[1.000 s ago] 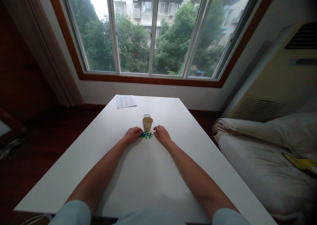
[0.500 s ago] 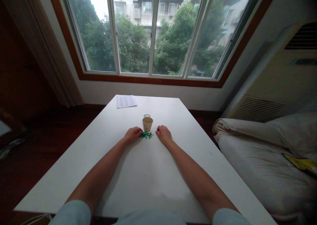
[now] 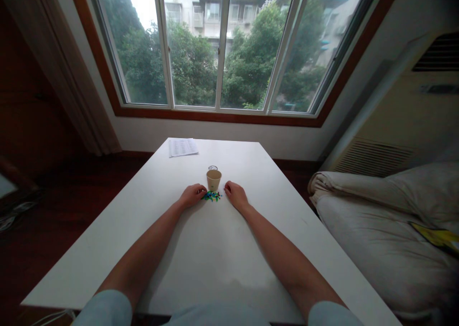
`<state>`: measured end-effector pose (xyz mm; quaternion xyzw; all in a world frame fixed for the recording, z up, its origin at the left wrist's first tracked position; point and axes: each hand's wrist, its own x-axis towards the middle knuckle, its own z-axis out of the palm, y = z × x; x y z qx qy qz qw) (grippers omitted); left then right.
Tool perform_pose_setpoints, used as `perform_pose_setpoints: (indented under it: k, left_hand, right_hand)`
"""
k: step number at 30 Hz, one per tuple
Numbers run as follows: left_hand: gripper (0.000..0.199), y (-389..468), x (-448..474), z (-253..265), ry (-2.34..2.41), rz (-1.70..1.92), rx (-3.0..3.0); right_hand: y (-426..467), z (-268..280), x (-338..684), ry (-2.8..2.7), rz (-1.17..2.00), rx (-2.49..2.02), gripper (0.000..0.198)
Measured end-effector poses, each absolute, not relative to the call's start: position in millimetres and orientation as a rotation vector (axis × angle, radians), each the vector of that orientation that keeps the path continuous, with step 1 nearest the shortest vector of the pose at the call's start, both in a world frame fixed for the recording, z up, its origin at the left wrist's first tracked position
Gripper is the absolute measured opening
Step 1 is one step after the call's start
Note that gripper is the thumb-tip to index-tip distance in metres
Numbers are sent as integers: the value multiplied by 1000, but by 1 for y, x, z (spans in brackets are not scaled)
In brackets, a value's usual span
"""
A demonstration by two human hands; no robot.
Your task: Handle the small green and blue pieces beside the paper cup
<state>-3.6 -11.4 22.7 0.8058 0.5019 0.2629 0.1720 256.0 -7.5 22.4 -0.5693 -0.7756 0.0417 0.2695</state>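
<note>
A brown paper cup [image 3: 214, 180] stands upright on the white table, its mouth facing up. Right in front of it lies a small loose pile of green, blue and dark beads or similar tiny pieces [image 3: 212, 196]. My left hand [image 3: 192, 195] rests on the table with curled fingers, the tips at the left edge of the pile. To the right of the cup and pile, my right hand [image 3: 235, 194] has its fingers drawn together, slightly apart from the pieces. Anything held in either hand is too small to make out.
Behind the cup is a thin dark loop [image 3: 213, 168], perhaps a string. Printed sheets [image 3: 183, 147] lie at the table's far left corner. A covered sofa [image 3: 373, 230] stands to the right of the table [image 3: 218, 259], and a window is beyond it.
My right hand has shifted slightly left, toward the cup, and its fingers look more closed. My left hand, the cup and the pile look the same.
</note>
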Motion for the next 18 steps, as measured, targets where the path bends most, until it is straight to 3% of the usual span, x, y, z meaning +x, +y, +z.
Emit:
perform_pose_setpoints:
  k: [18]
  left_hand:
    - [27, -13, -2, 27, 1423, 740, 2294]
  right_hand:
    - [-14, 30, 253, -2161, 155, -1268, 20]
